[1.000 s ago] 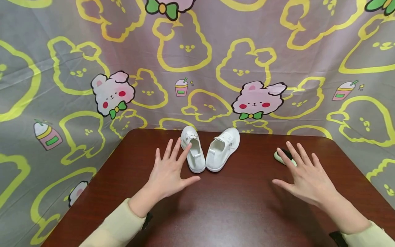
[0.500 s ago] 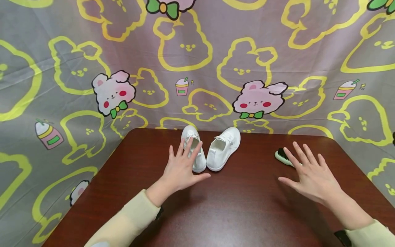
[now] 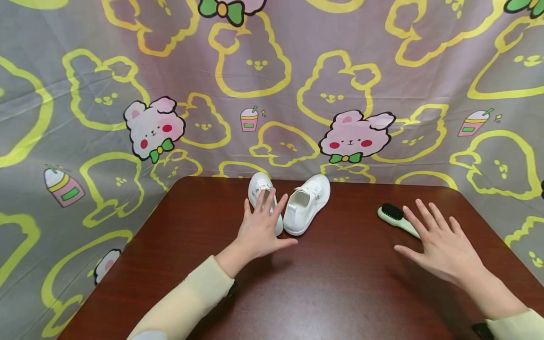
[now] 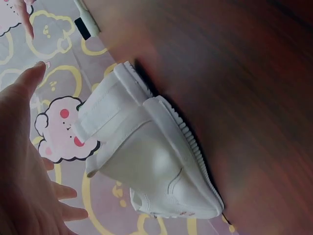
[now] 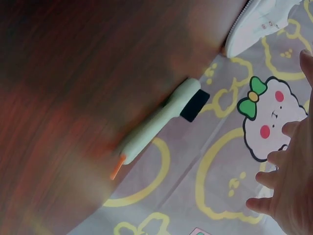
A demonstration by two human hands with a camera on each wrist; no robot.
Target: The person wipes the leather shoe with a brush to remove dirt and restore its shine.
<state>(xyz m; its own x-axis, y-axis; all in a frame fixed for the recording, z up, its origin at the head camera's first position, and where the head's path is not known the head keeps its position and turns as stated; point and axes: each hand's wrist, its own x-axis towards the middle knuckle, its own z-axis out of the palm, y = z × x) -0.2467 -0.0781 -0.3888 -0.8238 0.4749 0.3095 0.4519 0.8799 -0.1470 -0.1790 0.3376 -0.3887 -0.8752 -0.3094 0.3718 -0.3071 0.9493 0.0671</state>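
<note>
Two white shoes stand side by side near the table's far edge, heels close together and toes pointing apart. My left hand is spread above the table, partly covering the left shoe in the head view; in the left wrist view the shoes are apart from its fingers. The right shoe shows whole. At the right lies a pale green brush with black bristles, its handle end behind my right hand, which hovers with fingers spread. An orange piece shows at the brush's handle end.
The dark brown wooden table has rounded far corners. A grey curtain with yellow outlines and cartoon bunny heads hangs right behind and along both sides of it.
My left hand has moved right, covering more of the left shoe. My right hand has shifted right and slightly down, uncovering more of the brush. Shoes and brush have stayed put.
</note>
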